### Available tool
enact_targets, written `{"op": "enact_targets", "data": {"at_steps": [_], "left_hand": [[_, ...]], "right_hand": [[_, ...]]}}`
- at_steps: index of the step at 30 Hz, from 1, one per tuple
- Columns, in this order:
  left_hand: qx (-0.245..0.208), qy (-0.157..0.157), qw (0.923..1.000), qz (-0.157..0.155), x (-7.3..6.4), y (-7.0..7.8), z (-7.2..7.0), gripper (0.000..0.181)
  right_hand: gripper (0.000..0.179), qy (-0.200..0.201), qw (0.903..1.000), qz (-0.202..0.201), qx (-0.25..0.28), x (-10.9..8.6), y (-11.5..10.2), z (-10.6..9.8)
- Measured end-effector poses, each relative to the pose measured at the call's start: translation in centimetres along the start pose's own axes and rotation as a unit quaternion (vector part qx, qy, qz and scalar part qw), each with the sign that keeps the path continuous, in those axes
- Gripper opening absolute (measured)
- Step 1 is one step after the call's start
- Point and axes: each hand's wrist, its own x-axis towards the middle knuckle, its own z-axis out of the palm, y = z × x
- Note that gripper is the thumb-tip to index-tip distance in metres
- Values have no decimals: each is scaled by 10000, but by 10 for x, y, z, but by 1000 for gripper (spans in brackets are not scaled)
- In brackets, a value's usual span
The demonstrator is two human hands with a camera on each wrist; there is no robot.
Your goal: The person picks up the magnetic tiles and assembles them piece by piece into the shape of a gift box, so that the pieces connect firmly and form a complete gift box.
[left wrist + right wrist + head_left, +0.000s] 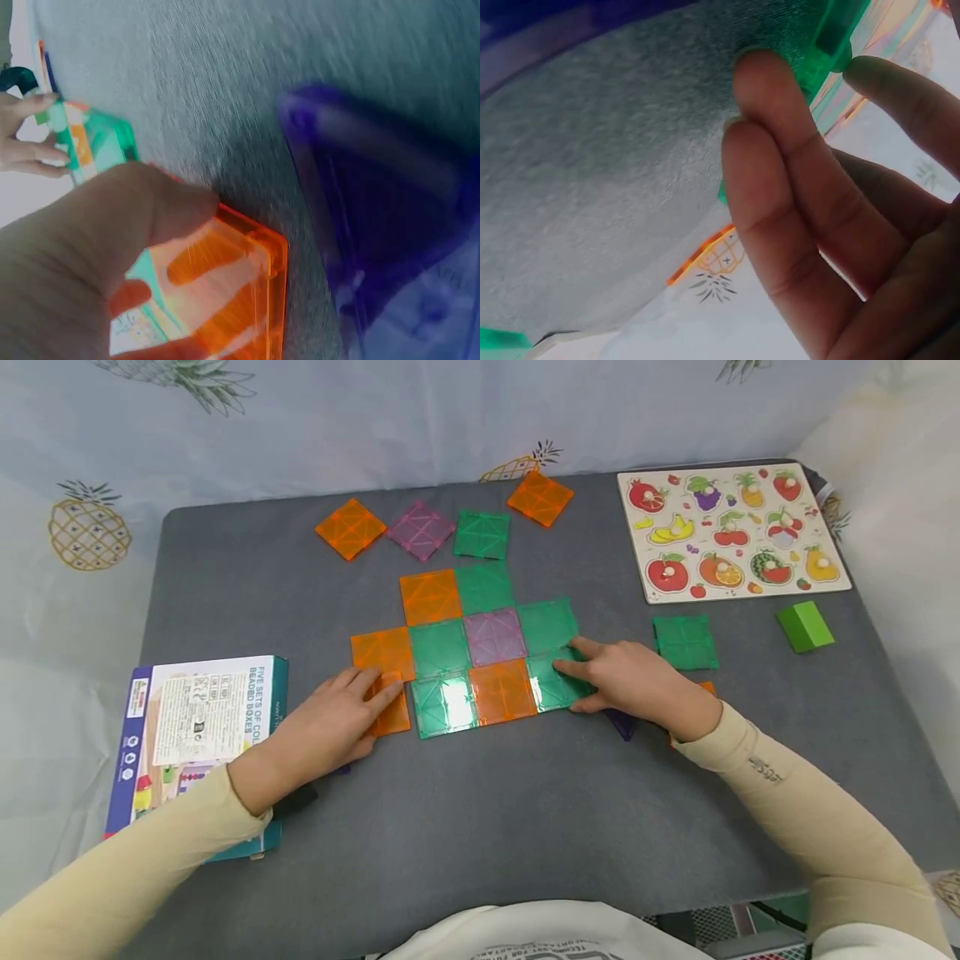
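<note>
A patchwork of translucent square tiles lies on the table. At the left end of its front row is an orange tile (pixel 390 717). My left hand (pixel 322 722) holds that tile, its thumb (pixel 169 202) along the edge and fingers showing through the orange plastic. My right hand (pixel 630 681) rests with fairly straight, spread fingers on and beside the green tile (pixel 553 681) at the row's right end. Between these lie another green tile (pixel 444 705) and an orange tile (pixel 502 692). A dark purple tile (pixel 397 202) sits close to my left thumb.
Loose orange (pixel 351 529), purple (pixel 421 531) and green (pixel 482 535) tiles lie behind the patchwork. A fruit puzzle board (pixel 735 539), a green block (pixel 806 627) and a green tile (pixel 686 642) are at right. A box (pixel 202 718) lies at left, partly under my left forearm.
</note>
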Motion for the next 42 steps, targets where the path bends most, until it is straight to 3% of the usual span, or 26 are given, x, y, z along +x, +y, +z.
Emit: {"op": "enact_targets", "data": {"at_steps": [10, 20, 37, 42], "left_hand": [[99, -31, 9996, -247, -8, -3, 2, 68], [562, 181, 9981, 147, -6, 4, 7, 51], [577, 138, 9982, 49, -3, 11, 6, 44], [711, 33, 9975, 44, -2, 12, 4, 43]], "right_hand": [[63, 114, 9999, 37, -116, 7, 0, 2], [60, 442, 9976, 137, -522, 4, -4, 8], [57, 289, 9981, 306, -456, 0, -12, 10], [69, 191, 9981, 517, -284, -10, -15, 13]]}}
